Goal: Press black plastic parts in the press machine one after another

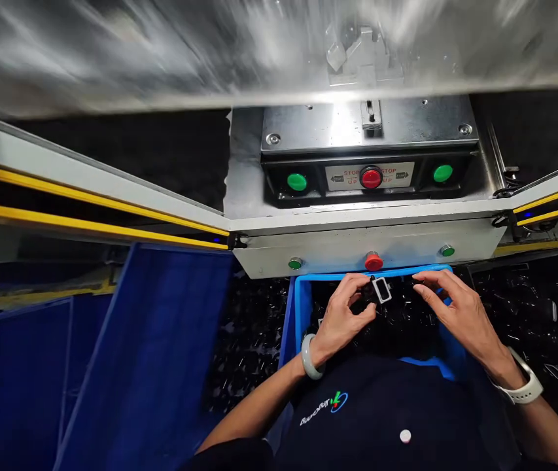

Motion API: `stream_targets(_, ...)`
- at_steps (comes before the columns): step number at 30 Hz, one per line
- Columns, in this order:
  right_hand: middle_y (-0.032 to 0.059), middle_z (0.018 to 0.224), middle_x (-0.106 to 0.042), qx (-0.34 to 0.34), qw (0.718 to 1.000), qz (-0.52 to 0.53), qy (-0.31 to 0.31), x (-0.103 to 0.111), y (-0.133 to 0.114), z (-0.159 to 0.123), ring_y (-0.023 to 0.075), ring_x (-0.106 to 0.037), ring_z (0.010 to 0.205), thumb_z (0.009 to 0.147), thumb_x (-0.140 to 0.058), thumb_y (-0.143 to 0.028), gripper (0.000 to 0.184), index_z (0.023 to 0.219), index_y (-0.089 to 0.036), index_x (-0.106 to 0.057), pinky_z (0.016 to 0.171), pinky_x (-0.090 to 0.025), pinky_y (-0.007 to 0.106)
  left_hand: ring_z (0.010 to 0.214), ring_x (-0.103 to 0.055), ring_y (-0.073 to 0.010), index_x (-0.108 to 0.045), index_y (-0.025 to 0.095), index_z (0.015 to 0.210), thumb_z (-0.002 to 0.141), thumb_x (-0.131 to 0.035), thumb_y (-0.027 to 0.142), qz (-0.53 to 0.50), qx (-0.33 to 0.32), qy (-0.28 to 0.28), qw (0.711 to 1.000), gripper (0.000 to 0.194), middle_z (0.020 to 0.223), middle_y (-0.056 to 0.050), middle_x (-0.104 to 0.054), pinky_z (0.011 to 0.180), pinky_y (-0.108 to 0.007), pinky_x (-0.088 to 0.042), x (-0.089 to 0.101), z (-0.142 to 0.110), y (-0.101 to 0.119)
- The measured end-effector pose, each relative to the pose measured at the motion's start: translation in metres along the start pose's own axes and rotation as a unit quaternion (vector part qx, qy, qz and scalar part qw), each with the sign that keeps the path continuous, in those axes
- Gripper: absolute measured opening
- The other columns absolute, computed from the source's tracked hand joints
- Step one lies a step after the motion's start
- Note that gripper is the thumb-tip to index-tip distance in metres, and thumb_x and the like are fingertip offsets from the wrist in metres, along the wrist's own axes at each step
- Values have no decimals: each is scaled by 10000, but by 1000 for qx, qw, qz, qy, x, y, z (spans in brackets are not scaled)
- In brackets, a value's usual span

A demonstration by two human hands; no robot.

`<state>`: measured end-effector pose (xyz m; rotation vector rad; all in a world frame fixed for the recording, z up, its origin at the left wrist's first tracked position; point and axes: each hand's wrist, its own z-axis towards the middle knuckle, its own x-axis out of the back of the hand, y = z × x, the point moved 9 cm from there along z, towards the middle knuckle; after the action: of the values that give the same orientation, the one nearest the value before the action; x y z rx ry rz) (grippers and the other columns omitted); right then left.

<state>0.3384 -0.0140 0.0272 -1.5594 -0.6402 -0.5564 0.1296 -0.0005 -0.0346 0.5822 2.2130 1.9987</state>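
Note:
My left hand (343, 315) grips a small black part with a silver rectangular frame (382, 290) between thumb and fingers, over a blue bin (299, 307). The frame's opening looks dark, and part of the piece is hidden by my fingers. My right hand (455, 309) hovers at the bin's right side. Its thumb and forefinger curve toward each other with a narrow gap, and I see nothing between them. Below both hands the bin holds many shiny black parts (406, 320).
Ahead stands a machine with a metal bed (318, 131), two green buttons (297, 182) and a red button (371, 177). A red stop knob (373, 261) sits on its front edge. Yellow-striped side guards (97, 219) flank it. Blue panels (151, 327) stand left.

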Motion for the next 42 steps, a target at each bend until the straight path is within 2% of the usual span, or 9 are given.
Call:
stream_targets(4, 54, 1037, -689, 47, 998, -46, -11, -15, -18, -7, 175, -685, 883, 1073, -538, -383, 250, 1186, -257, -721, 804, -546, 317, 1098, -648, -210, -653, 227, 1165, 852, -661, 119, 46, -21, 19, 999, 331, 1179, -85, -613, 885, -330, -608, 2, -1, 5)
stream_targets(10, 50, 922, -658, 70, 991, -110, -25, -38, -32, -10, 165, -652, 795, 1085, -499, -426, 318, 1197, -261, -747, 705, -505, 294, 1019, -642, -209, -626, 229, 1174, 869, -654, 85, 110, -101, 51, 987, 338, 1101, -66, -612, 897, -367, -591, 1, -3, 23)
stream_targets(14, 40, 929, -657, 48, 996, -64, -37, -42, -29, -3, 143, -640, 762, 1076, -525, -421, 288, 1096, -268, -768, 692, -491, 279, 1017, -647, -208, -613, 240, 1175, 890, -645, 83, 138, -132, 82, 978, 326, 1094, -59, -612, 914, -376, -586, 5, -6, 29)
stream_targets(18, 2, 841, -613, -8, 998, 1, -57, -45, -21, 2, 109, -552, 628, 1045, -578, -388, 227, 1021, -252, -758, 607, -453, 263, 1026, -656, -211, -609, 243, 1200, 900, -646, 91, 148, -144, 75, 976, 338, 1110, -67, -623, 920, -378, -590, 3, -6, 29)
stream_targets(22, 4, 832, -609, -27, 998, 44, -21, -43, -18, 4, 104, -534, 641, 1037, -582, -358, 229, 930, -217, -727, 600, -445, 245, 983, -648, -201, -624, 237, 1173, 888, -679, 101, 122, -132, 71, 981, 321, 1078, -62, -624, 857, -348, -602, 0, -3, 28)
stream_targets(26, 4, 847, -617, -11, 998, 35, 55, -25, -15, 6, 100, -537, 662, 1045, -587, -337, 210, 942, -201, -709, 622, -462, 230, 965, -632, -181, -638, 219, 1114, 862, -714, 99, 77, -102, 87, 988, 290, 1049, -48, -612, 795, -292, -611, 3, 0, 23)
stream_targets(31, 6, 890, -616, 85, 989, -36, 112, -7, -27, -6, 96, -556, 709, 1027, -630, -212, 150, 1159, -197, -701, 684, -482, 226, 958, -630, -170, -646, 212, 1091, 854, -744, 117, 58, -76, 99, 990, 273, 1042, -40, -603, 798, -280, -615, 6, 0, 16)
stream_targets(36, 15, 862, -611, 249, 959, -104, 88, -21, -50, -30, 110, -550, 752, 979, -650, -61, 323, 1276, -184, -686, 689, -462, 232, 937, -617, -170, -625, 209, 1066, 860, -739, 114, 57, -92, 114, 988, 254, 1020, -35, -593, 802, -289, -589, 6, -3, 19)
stream_targets(42, 40, 882, -643, 303, 935, -151, 108, -28, -53, -36, 125, -528, 764, 949, -668, -24, 356, 1288, -135, -676, 661, -433, 244, 926, -602, -174, -620, 207, 1052, 851, -735, 98, 64, -103, 112, 986, 256, 1007, -37, -593, 788, -287, -555, 1, -5, 23)
